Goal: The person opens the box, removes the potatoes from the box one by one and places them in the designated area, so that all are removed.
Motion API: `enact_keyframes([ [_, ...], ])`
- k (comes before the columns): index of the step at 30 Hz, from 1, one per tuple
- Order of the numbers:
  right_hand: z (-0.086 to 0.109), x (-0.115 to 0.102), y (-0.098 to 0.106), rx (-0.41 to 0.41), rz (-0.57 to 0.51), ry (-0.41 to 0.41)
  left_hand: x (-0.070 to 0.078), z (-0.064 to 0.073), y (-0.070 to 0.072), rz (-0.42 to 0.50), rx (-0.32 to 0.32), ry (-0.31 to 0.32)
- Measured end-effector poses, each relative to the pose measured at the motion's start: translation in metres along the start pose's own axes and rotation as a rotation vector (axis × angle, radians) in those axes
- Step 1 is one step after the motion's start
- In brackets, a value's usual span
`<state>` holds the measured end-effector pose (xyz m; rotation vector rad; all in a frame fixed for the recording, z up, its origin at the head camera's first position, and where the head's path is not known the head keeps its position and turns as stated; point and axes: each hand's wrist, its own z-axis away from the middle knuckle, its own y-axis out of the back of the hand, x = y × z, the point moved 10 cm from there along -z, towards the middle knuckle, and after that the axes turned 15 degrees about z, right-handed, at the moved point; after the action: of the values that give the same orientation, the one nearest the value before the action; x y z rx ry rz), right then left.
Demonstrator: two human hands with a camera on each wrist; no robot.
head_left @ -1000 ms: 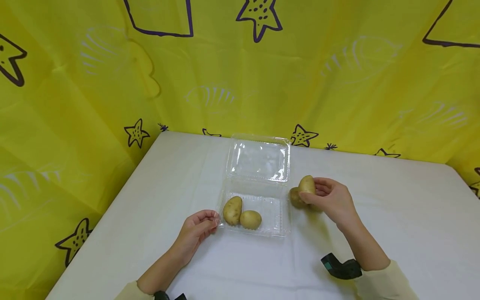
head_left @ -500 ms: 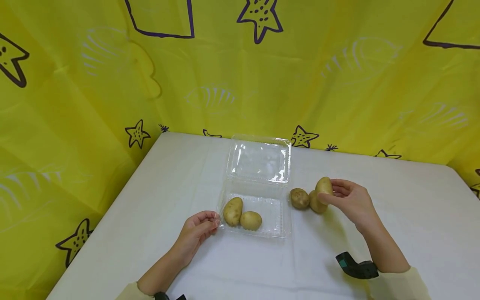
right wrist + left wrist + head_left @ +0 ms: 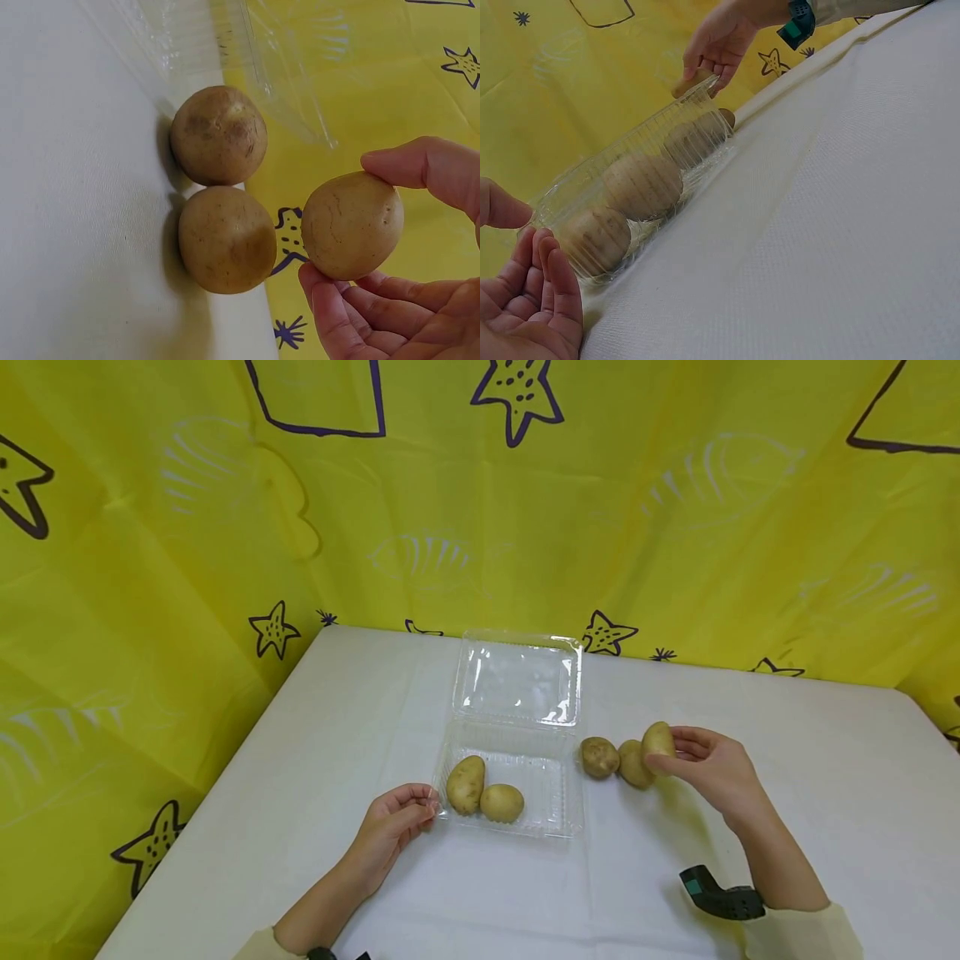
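My left hand (image 3: 397, 822) pinches the left rim of a clear plastic clamshell box (image 3: 543, 789), its lid (image 3: 517, 681) folded back away from me. Inside the box, a long potato (image 3: 466, 785) and a rounder potato (image 3: 502, 802) lie side by side at the left. To the right of the box, my right hand (image 3: 712, 768) holds a potato (image 3: 352, 225) between thumb and fingers, raised above the table. Below it, a brown-patched potato (image 3: 219, 135) and a smoother potato (image 3: 227, 240) sit close together on the tabletop, beside the box's right wall.
The table (image 3: 315, 718) wears a white cover. Behind it and along its left side hangs a yellow curtain (image 3: 585, 527) printed with stars and fish. A dark wrist camera (image 3: 723, 897) is strapped on the right wrist.
My right hand has moved to the right, away from the box, with the potato in its fingers. Both potatoes on the table now show more fully. The left hand and box stay put.
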<state>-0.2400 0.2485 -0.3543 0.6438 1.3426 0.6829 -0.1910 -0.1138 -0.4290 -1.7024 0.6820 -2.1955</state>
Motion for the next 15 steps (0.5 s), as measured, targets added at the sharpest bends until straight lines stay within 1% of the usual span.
enact_keyframes([
  [7, 0.000, 0.010, 0.007, 0.020, 0.013, -0.007, 0.001, 0.000, -0.001, -0.001, -0.017, -0.006],
  [15, 0.000, 0.019, 0.009, 0.018, 0.047, -0.036, 0.000, 0.000, -0.001, 0.002, 0.000, -0.005],
])
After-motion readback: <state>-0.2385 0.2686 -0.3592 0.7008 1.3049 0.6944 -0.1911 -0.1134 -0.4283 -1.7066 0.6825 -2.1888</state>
